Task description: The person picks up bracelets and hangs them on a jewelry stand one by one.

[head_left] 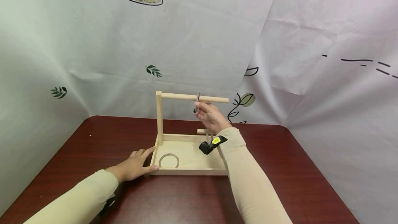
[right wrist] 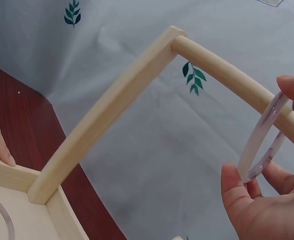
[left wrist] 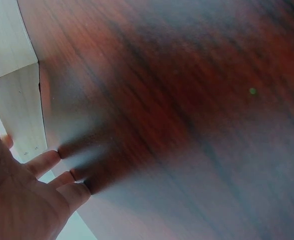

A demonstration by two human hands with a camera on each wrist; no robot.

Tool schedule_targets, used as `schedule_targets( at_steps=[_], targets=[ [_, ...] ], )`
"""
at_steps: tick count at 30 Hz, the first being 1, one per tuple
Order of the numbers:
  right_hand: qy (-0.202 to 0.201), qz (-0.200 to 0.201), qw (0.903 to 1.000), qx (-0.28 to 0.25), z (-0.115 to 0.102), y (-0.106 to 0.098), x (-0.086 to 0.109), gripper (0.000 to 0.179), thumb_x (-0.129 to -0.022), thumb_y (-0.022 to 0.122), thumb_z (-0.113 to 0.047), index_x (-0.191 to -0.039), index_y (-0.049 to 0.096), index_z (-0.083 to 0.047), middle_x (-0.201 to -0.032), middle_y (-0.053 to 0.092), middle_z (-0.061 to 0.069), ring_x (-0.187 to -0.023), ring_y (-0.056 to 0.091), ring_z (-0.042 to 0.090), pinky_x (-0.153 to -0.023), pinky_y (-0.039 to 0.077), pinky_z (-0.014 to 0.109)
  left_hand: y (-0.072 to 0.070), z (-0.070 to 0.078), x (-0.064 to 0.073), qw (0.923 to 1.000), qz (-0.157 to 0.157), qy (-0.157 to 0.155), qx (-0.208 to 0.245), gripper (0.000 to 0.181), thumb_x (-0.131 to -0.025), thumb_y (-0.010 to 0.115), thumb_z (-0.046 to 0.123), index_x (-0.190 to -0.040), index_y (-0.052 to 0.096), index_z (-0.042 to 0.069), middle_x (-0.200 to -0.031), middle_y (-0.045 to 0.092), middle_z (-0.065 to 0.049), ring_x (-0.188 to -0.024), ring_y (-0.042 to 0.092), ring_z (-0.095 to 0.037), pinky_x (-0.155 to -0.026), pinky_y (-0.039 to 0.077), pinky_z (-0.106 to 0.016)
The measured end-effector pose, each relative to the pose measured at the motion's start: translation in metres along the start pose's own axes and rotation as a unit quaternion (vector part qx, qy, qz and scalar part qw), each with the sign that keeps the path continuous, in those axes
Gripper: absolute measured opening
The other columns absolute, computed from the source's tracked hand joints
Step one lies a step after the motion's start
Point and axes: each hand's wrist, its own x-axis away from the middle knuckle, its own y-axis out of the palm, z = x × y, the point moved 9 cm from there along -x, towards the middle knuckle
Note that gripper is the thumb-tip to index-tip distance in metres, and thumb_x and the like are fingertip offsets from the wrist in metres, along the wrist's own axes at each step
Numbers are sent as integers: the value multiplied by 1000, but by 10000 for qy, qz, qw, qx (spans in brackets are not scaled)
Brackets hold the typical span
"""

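Note:
My right hand (head_left: 211,116) pinches a translucent, purple-grey marbled bangle (right wrist: 259,142) between thumb and fingertips. The bangle encircles the upper wooden rod (head_left: 180,96), which juts rightward from an upright post (head_left: 159,118) on a shallow wooden tray. At the tray's left end (head_left: 153,160), my left hand (head_left: 132,166) rests with fingers and thumb spread against the wall and front corner. Inside the tray, near its left front corner, lies another bangle (head_left: 178,161). Behind the right wrist is a lower short rod (head_left: 202,131), with what looks like a bangle hanging on it, partly hidden.
A dark red-brown table (head_left: 199,196) carries the tray. White cloth (head_left: 199,44) printed with leaves hangs behind and at both sides. The upper rod's right end (head_left: 226,100) is free, pointing to the right. Dark wrist cameras (head_left: 212,144) are strapped over the sleeves.

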Motion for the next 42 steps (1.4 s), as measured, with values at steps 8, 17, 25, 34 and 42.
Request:
schedule_targets(
  at_steps=[8, 17, 25, 34, 42],
  targets=[
    [23, -64, 9999, -87, 4, 11, -2, 10, -94, 56, -4, -99, 54, -12, -86, 53, -2, -78, 51, 10, -82, 42, 28, 3, -3, 0, 9999, -70, -121, 90, 90, -85, 60, 63, -151, 30, 10, -139, 39, -28, -130, 31, -51, -94, 35, -67],
    [-64, -265, 9995, -169, 8, 24, -6, 11, -94, 55, -3, -96, 56, -13, -81, 54, -4, -72, 52, 9, -80, 43, 27, 3, -4, 0, 9999, -35, -115, 67, 90, -85, 60, 64, -151, 30, 10, -139, 39, -29, -129, 31, -52, -94, 35, -67],
    [-175, -385, 9988, -259, 10, 36, -8, 12, -92, 57, -1, -90, 60, -13, -81, 54, -3, -73, 51, 9, -75, 43, 25, 2, -2, 0, 9999, -52, -83, 29, 89, -86, 60, 62, -151, 29, 9, -138, 39, -30, -129, 31, -54, -93, 35, -68],
    [-174, -331, 9992, -111, 14, 46, -11, 13, -93, 56, -2, -90, 57, -14, -83, 54, -5, -74, 50, 9, -81, 42, 28, 1, -2, 0, 10000, -51, -57, 26, 88, -87, 60, 60, -151, 29, 9, -138, 39, -31, -128, 31, -54, -92, 36, -67],
    [-80, -404, 9991, -87, 21, 56, -13, 12, -93, 57, -3, -93, 57, -15, -88, 55, -6, -79, 50, 8, -80, 42, 27, 3, -4, 0, 10000, -35, -67, 42, 89, -86, 60, 62, -151, 29, 10, -138, 39, -29, -129, 31, -53, -93, 36, -67]
  ],
)
